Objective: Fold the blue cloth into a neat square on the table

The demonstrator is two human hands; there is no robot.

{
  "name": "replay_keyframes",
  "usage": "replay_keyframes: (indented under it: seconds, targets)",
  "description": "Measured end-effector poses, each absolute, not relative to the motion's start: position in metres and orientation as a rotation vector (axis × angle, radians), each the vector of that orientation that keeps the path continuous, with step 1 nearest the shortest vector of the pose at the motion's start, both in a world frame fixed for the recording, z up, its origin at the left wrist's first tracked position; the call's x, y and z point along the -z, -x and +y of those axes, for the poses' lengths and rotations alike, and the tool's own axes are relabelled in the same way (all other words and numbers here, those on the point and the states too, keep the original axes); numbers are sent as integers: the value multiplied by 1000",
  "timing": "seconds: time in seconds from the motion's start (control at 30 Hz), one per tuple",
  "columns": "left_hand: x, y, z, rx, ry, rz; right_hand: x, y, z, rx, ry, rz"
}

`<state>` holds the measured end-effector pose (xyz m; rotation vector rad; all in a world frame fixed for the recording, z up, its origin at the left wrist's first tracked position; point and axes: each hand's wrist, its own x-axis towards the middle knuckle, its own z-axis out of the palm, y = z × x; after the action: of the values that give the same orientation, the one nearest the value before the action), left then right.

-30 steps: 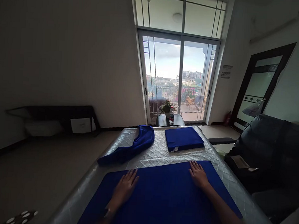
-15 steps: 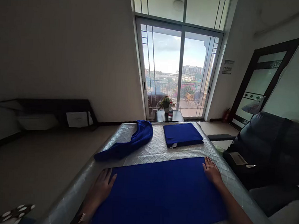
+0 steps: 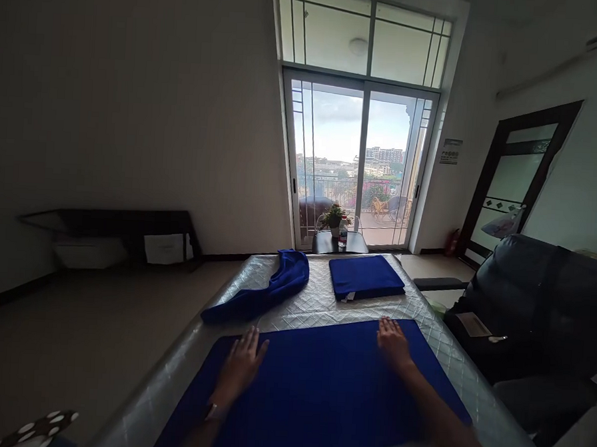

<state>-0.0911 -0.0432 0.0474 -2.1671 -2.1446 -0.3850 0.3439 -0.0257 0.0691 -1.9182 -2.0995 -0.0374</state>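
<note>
A dark blue cloth [image 3: 315, 384] lies spread flat across the near part of a mattress in a shiny, quilted cover [image 3: 319, 306]. My left hand [image 3: 244, 361] rests flat on the cloth near its far left edge, fingers stretched out. On the far right part, my right hand [image 3: 392, 342] also lies flat, palm down, close to the far edge. Beyond the cloth, a folded blue cloth [image 3: 366, 278] with a white tag sits at the right. A crumpled length of blue cloth [image 3: 269, 290] lies at the left.
A black armchair [image 3: 534, 309] stands along the right side of the mattress. Past the far end is a small dark table [image 3: 340, 242] with a potted plant [image 3: 335, 217] and a bottle [image 3: 343, 232]. Sliding glass doors [image 3: 362, 160] stand behind it.
Both hands have moved inward over the spread cloth, the left one to the right and the right one to the left. The view has tilted up slightly.
</note>
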Motion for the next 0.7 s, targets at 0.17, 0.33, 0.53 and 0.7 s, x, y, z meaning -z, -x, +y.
replay_keyframes:
  seconds: [0.17, 0.33, 0.53, 0.7]
  targets:
    - [-39, -18, -39, 409, 2496, -1751, -61, -248, -33, -83, 1586, -2286]
    - [-24, -62, -36, 478, 2530, -1500, -46, -215, -31, -170, 1505, -2326]
    - [-18, -57, -36, 539, 2524, -1502, -39, -220, -29, -312, 1459, -2251]
    - [-21, -60, -35, 550, 2525, -1633, -47, -219, -32, -370, 1477, -2256]
